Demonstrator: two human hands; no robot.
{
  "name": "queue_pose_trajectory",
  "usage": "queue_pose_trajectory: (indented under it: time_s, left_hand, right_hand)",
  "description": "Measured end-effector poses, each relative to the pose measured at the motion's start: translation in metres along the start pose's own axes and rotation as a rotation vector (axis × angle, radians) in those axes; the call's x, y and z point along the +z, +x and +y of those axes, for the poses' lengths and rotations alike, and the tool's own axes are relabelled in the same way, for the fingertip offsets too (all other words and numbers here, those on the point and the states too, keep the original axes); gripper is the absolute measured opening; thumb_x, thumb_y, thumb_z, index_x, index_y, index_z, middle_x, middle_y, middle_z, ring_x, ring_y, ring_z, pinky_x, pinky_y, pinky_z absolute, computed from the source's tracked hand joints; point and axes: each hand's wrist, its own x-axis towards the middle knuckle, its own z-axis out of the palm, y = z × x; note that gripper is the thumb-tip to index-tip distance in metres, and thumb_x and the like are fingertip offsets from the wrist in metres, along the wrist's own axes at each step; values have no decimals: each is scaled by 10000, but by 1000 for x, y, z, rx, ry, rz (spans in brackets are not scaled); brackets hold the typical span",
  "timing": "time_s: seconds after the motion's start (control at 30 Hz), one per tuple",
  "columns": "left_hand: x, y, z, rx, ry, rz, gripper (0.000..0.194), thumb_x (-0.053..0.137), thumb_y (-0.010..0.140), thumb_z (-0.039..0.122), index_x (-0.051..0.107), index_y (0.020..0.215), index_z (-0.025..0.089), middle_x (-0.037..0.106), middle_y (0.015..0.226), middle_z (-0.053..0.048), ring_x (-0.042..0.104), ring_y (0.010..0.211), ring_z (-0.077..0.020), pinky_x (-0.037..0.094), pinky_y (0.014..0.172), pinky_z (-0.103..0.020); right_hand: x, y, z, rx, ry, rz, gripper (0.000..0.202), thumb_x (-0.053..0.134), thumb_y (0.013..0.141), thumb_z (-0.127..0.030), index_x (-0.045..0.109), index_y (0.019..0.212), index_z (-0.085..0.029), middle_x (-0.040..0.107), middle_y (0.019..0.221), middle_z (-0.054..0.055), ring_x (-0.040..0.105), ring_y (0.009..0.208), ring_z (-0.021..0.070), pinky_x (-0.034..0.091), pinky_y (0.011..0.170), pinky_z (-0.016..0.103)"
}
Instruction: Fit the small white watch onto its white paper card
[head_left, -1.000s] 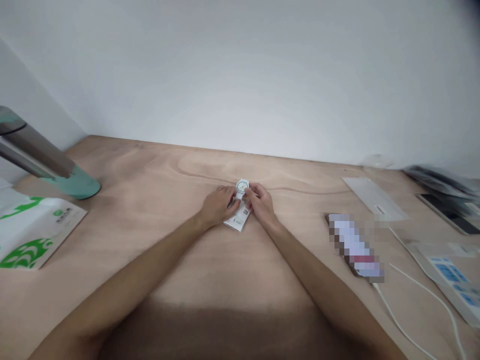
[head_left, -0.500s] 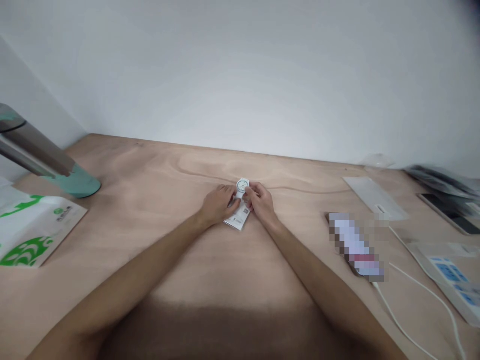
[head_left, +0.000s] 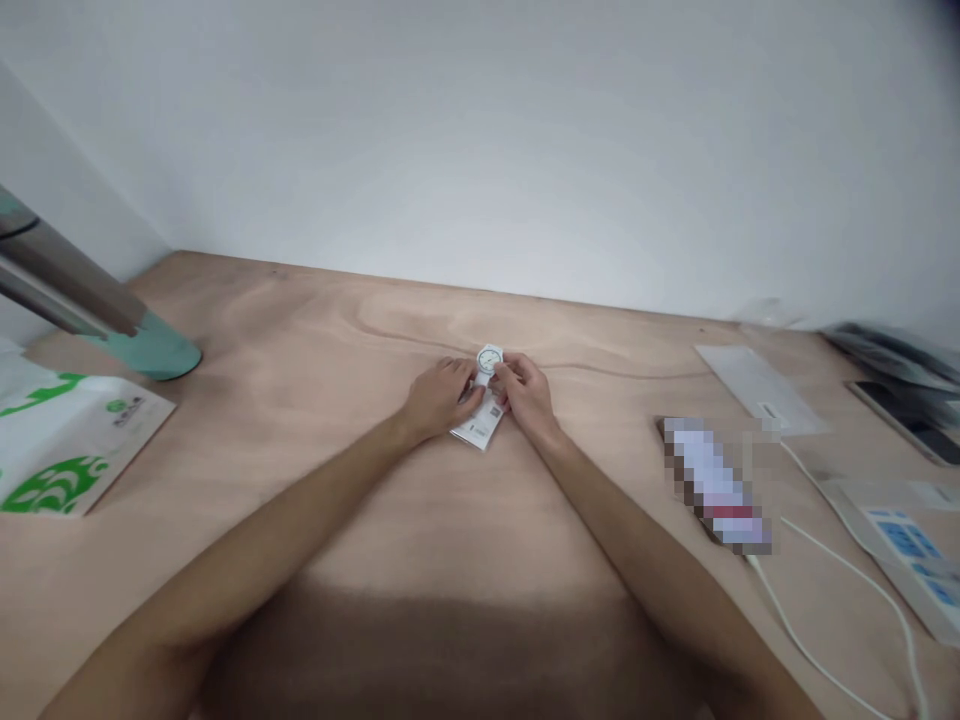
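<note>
A small white wristwatch (head_left: 490,361) with a round dial lies face up in the middle of the wooden table. Under its lower part is a flat white packet (head_left: 480,430) with a printed square code. From the left, my left hand (head_left: 441,398) is closed around the watch's side, its thumb over the strap. My right hand (head_left: 529,396) pinches the watch's right edge, thumb near the dial. The fingers of both hands hide much of the strap.
At left stand a steel-and-teal bottle (head_left: 161,345) and a white-and-green paper bag (head_left: 112,440). A phone (head_left: 712,480) with a white cable (head_left: 795,655) lies at right. Beyond it are a clear sleeve (head_left: 757,390), a dark phone (head_left: 907,420) and a blue-printed packet (head_left: 911,560).
The view has tilted slightly, so the table things sit a little higher in the picture. Both hands stay at the watch, with only slight finger movement at the dial.
</note>
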Motion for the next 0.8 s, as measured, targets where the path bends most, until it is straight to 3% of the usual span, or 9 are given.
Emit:
queue_pose_trajectory:
  time_s: [0.8]
  left_hand:
    - [2,0,1,1,9,9,203,464,886,360,529,949,178,620,941,-53,541,937,-188,434,769,-294]
  right_hand:
    - [0,1,3,-2,-38,25,328,600,777,-416,603,1006,-181,623,760,11,475,422,65,364,361,182]
